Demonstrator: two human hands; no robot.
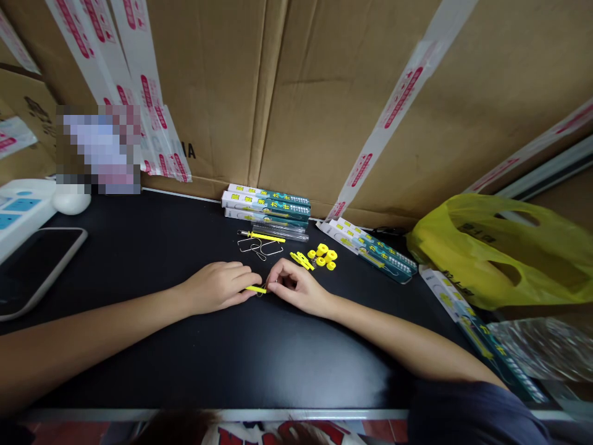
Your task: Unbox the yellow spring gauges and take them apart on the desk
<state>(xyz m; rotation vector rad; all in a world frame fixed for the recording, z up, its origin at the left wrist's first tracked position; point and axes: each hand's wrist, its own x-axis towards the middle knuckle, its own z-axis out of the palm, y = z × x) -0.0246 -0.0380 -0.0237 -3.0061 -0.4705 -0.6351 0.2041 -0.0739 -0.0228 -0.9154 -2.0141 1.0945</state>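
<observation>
My left hand [221, 285] is closed on a thin yellow plastic rod [256, 288], which points right from between the fingertips. At the rod's right end my right hand [299, 290] pinches what looks like a thin metal wire; its shape is mostly hidden by the fingers. Just beyond the hands lie several bent wire hooks [260, 248] and another yellow rod [269, 237] with a metal spring end. Clear plastic tubes [282, 232] rest behind them. To the right are yellow caps [323, 253], flat yellow pieces [302, 260] and small springs [314, 262].
Printed narrow boxes lie in a stack [266, 207], a right-hand group [370, 247] and singly [482, 334]. A yellow plastic bag [500, 247] sits at the right. A phone [39, 266] and white power strip [28, 207] are left. Tall cardboard [222, 93] borders the black table's [231, 364] back.
</observation>
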